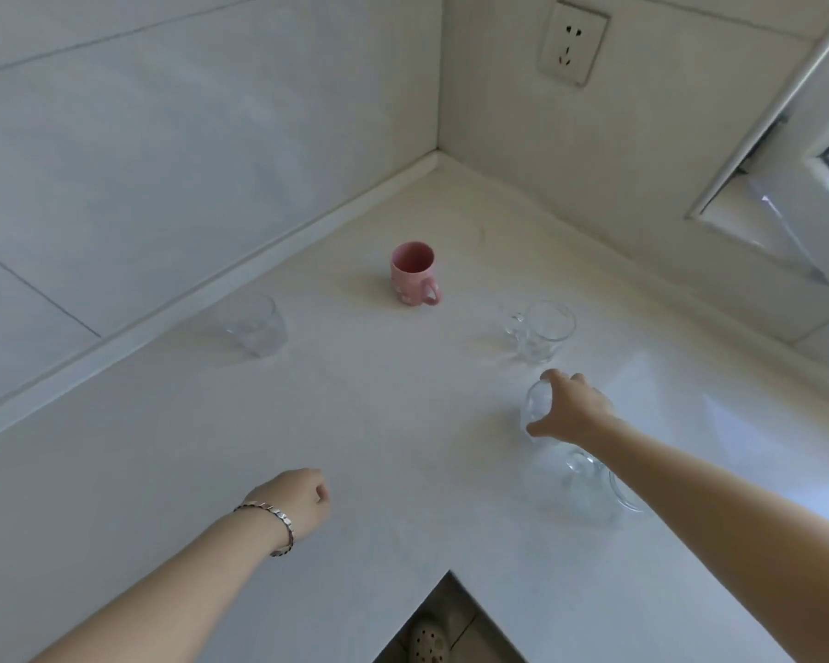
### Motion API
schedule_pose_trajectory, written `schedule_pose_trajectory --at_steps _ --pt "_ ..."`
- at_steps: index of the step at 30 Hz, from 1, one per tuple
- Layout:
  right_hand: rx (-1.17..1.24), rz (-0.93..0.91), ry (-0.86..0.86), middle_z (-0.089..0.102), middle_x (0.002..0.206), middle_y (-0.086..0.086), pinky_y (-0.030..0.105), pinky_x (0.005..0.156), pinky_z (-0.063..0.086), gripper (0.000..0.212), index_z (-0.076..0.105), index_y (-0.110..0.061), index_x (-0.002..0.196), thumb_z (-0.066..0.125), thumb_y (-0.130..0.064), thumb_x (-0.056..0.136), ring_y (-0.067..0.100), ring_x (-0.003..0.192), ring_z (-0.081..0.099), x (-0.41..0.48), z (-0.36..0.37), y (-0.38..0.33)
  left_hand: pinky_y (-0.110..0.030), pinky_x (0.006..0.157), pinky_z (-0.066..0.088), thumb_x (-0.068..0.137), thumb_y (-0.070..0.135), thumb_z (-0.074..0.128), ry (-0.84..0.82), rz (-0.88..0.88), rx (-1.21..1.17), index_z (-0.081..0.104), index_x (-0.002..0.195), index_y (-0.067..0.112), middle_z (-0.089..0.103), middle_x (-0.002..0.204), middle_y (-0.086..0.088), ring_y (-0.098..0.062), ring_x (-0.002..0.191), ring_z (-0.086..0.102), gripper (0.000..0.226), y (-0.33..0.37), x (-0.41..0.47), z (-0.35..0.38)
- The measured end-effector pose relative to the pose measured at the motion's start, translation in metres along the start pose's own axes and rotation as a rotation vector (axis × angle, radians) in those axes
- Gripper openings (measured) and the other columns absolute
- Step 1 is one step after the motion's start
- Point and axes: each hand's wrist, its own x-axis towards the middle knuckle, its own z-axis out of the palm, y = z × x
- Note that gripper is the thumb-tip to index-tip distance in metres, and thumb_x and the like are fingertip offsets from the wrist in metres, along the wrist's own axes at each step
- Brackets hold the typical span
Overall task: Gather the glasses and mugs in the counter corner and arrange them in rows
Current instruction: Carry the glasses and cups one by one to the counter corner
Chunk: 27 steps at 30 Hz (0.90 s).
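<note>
A pink mug stands near the corner of the white counter, handle toward me. A clear tumbler stands at the left by the backsplash. A clear glass mug stands at the right. In front of it, my right hand grips a clear glass from its right side. Under my right forearm sits another clear glass piece, partly hidden. My left hand hovers over the near counter, fingers curled shut, holding nothing.
Tiled walls meet at the corner behind the counter. A wall socket sits high on the right wall, and a window frame opens at far right. The counter's inner edge notches in front of me, with a shoe on the floor below.
</note>
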Motion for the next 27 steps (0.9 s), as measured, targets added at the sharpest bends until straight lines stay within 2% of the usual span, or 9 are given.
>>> schedule_pose_trajectory --at_steps 4,7,11,16,19,23,27 --pt "-0.058 -0.179 -0.038 0.045 0.129 0.011 0.034 0.092 0.046 0.081 0.035 -0.025 0.138 0.075 -0.039 0.069 0.032 0.115 0.054 -0.017 0.011 -0.053 -0.031 0.093 0.05 0.091 0.022 0.042 0.014 -0.06 -0.031 0.043 0.071 0.03 0.063 0.106 0.003 -0.02 0.106 0.062 0.021 -0.026 -0.016 0.009" --pt "-0.075 -0.305 -0.068 0.045 0.129 0.008 0.034 0.092 0.046 0.079 0.034 -0.027 0.137 0.073 -0.042 0.07 0.03 0.116 0.054 -0.042 0.028 -0.104 -0.031 0.092 0.049 0.09 0.02 0.042 0.026 -0.117 -0.077 0.039 0.065 0.03 0.056 0.097 0.006 -0.02 0.106 0.062 0.027 -0.058 -0.035 0.019" --pt "-0.153 -0.481 -0.126 0.044 0.131 0.006 0.033 0.094 0.046 0.084 0.029 -0.029 0.14 0.072 -0.043 0.07 0.027 0.119 0.052 -0.085 0.062 -0.175 -0.031 0.089 0.048 0.089 0.02 0.042 0.045 -0.214 -0.159 0.037 0.063 0.031 0.053 0.095 0.007 -0.018 0.09 0.056 0.029 -0.12 -0.071 0.035" --pt "-0.229 -0.636 -0.162 0.046 0.128 0.005 0.03 0.089 0.045 0.086 0.024 -0.025 0.141 0.072 -0.04 0.07 0.025 0.116 0.053 -0.153 0.115 -0.271 -0.03 0.085 0.047 0.089 0.02 0.039 0.072 -0.332 -0.243 0.036 0.063 0.029 0.053 0.094 0.006 -0.017 0.086 0.052 0.028 -0.218 -0.129 0.061" --pt "-0.256 -0.687 -0.182 0.046 0.131 0.005 0.031 0.093 0.044 0.088 0.024 -0.019 0.141 0.072 -0.041 0.071 0.025 0.119 0.052 -0.199 0.153 -0.323 -0.031 0.088 0.048 0.089 0.02 0.037 0.087 -0.379 -0.291 0.038 0.065 0.03 0.054 0.095 0.005 -0.018 0.088 0.054 0.027 -0.281 -0.169 0.079" --pt "-0.322 -0.763 -0.208 0.048 0.13 0.005 0.031 0.093 0.045 0.085 0.028 -0.017 0.138 0.072 -0.042 0.07 0.025 0.118 0.053 -0.268 0.21 -0.398 -0.03 0.084 0.046 0.091 0.021 0.036 0.107 -0.443 -0.34 0.041 0.073 0.028 0.054 0.096 0.004 -0.021 0.093 0.057 0.02 -0.373 -0.229 0.105" --pt "-0.373 -0.837 -0.241 0.049 0.131 0.005 0.033 0.093 0.045 0.086 0.029 -0.018 0.138 0.073 -0.045 0.069 0.026 0.118 0.053 -0.331 0.263 -0.465 -0.03 0.086 0.047 0.092 0.022 0.036 0.114 -0.511 -0.403 0.045 0.081 0.025 0.054 0.096 0.004 -0.021 0.093 0.056 0.014 -0.448 -0.283 0.133"
